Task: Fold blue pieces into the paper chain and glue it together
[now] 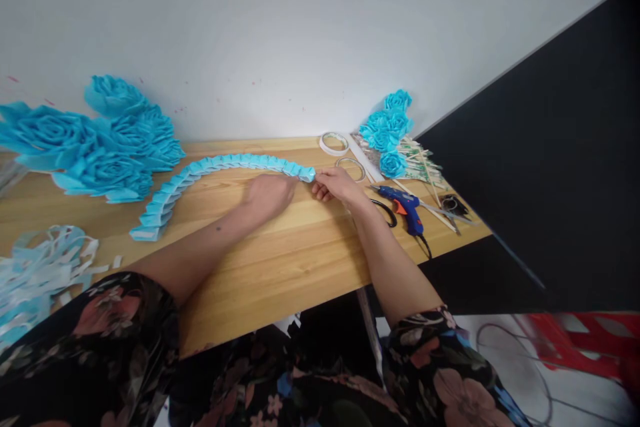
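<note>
A long blue pleated strip (227,161) lies in an arc on the wooden table (280,260), running from the left to my hands. My left hand (271,195) is closed near its right end, the fingers mostly hidden behind the back of the hand. Thumb and fingers of my right hand (336,185) pinch the tip of the strip from the other side. Just beyond my right hand lie a white tape roll (334,143) and a thinner ring (351,169).
Large blue paper roses (115,140) stand at the left, smaller ones (393,123) at the back right. Paper scraps (47,267) lie front left. A blue glue gun (403,203), scissors (445,211) and thin sticks (425,167) are at the right. A red stool (575,340) stands on the floor.
</note>
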### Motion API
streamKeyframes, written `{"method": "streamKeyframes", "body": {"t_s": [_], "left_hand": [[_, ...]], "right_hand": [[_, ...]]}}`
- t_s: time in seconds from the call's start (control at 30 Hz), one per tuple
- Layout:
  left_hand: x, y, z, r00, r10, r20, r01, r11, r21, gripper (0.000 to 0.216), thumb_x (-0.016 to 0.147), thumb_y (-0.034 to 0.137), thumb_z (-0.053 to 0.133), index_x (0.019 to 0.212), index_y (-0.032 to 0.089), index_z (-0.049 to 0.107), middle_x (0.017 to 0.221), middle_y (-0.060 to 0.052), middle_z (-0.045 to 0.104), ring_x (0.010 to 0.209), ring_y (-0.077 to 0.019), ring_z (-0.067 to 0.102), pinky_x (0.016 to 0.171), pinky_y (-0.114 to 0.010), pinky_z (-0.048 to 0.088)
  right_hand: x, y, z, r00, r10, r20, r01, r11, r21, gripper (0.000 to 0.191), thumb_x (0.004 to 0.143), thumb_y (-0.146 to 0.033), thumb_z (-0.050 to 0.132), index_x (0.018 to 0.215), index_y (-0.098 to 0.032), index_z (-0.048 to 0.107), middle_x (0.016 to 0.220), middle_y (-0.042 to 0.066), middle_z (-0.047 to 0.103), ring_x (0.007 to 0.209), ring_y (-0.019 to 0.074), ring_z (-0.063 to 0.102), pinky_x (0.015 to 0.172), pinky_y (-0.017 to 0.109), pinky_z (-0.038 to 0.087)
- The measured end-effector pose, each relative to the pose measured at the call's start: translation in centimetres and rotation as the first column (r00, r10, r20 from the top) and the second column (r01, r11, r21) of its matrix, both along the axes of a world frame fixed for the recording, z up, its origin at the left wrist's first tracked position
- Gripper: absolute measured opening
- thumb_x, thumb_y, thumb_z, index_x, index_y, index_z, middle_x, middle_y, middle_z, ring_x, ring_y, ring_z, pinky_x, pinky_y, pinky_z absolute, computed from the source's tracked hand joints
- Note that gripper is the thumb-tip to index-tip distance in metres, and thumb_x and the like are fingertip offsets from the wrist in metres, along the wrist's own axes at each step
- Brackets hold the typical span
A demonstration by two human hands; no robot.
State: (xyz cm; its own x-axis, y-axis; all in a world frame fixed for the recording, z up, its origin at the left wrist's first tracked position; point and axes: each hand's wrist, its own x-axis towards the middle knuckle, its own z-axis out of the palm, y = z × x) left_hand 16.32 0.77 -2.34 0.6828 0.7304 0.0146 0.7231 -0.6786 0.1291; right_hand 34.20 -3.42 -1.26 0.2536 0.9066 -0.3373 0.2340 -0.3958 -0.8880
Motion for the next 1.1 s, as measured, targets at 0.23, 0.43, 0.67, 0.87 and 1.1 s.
{"method": "streamKeyframes", "body": {"t_s": [0.23, 0.43, 0.67, 0.87, 1.1], "left_hand": [[-0.1, 0.3, -0.6, 1.000, -0.002, 0.025, 0.002, 1.000, 0.008, 0.039, 0.096, 0.026, 0.036, 0.116, 0.022, 0.070, 0.103, -0.013, 0.075, 0.087, -0.0268, 0.070, 0.072, -0.034, 0.049], [-0.7, 0.1, -0.5, 0.992, 0.070, 0.103, -0.064, 0.996, -0.056, 0.042, 0.095, 0.029, 0.038, 0.123, 0.026, 0.069, 0.108, -0.010, 0.075, 0.094, -0.0259, 0.069, 0.077, -0.034, 0.050], [-0.9, 0.3, -0.8, 0.976, 0.101, 0.193, -0.088, 0.993, -0.075, 0.047, 0.097, 0.029, 0.036, 0.138, 0.031, 0.060, 0.118, -0.007, 0.074, 0.099, -0.0257, 0.070, 0.080, -0.035, 0.051], [-0.6, 0.5, -1.3, 0.990, 0.039, 0.139, -0.035, 0.999, -0.028, 0.047, 0.096, 0.026, 0.037, 0.135, 0.031, 0.063, 0.118, -0.007, 0.074, 0.099, -0.0261, 0.070, 0.081, -0.035, 0.051], [-0.3, 0.6, -1.2, 0.995, 0.035, 0.094, -0.034, 0.999, -0.019, 0.047, 0.097, 0.027, 0.036, 0.136, 0.031, 0.062, 0.118, -0.008, 0.074, 0.098, -0.0265, 0.070, 0.078, -0.035, 0.051]], "right_hand": [[0.0, 0.3, -0.6, 0.998, -0.020, 0.061, 0.020, 1.000, 0.010, 0.031, 0.087, -0.009, 0.056, 0.056, -0.015, 0.059, 0.051, 0.001, 0.064, 0.038, 0.0074, 0.055, 0.036, 0.016, 0.042], [0.1, 0.5, -0.9, 0.993, -0.007, 0.115, 0.004, 1.000, 0.027, 0.031, 0.085, -0.009, 0.056, 0.055, -0.015, 0.060, 0.050, -0.001, 0.063, 0.037, 0.0063, 0.054, 0.035, 0.015, 0.041], [-0.1, 0.3, -0.6, 0.991, 0.008, 0.132, -0.010, 1.000, 0.019, 0.033, 0.086, -0.008, 0.052, 0.054, -0.015, 0.059, 0.050, -0.001, 0.063, 0.038, 0.0055, 0.054, 0.036, 0.014, 0.041], [0.1, 0.4, -0.9, 0.988, 0.024, 0.155, -0.025, 1.000, 0.006, 0.031, 0.087, -0.011, 0.051, 0.057, -0.015, 0.059, 0.052, -0.001, 0.065, 0.039, 0.0056, 0.055, 0.039, 0.014, 0.042], [0.2, 0.4, -1.0, 0.990, 0.032, 0.136, -0.034, 0.999, 0.011, 0.030, 0.088, -0.012, 0.051, 0.060, -0.014, 0.060, 0.052, -0.001, 0.064, 0.039, 0.0057, 0.055, 0.039, 0.014, 0.042]]}}
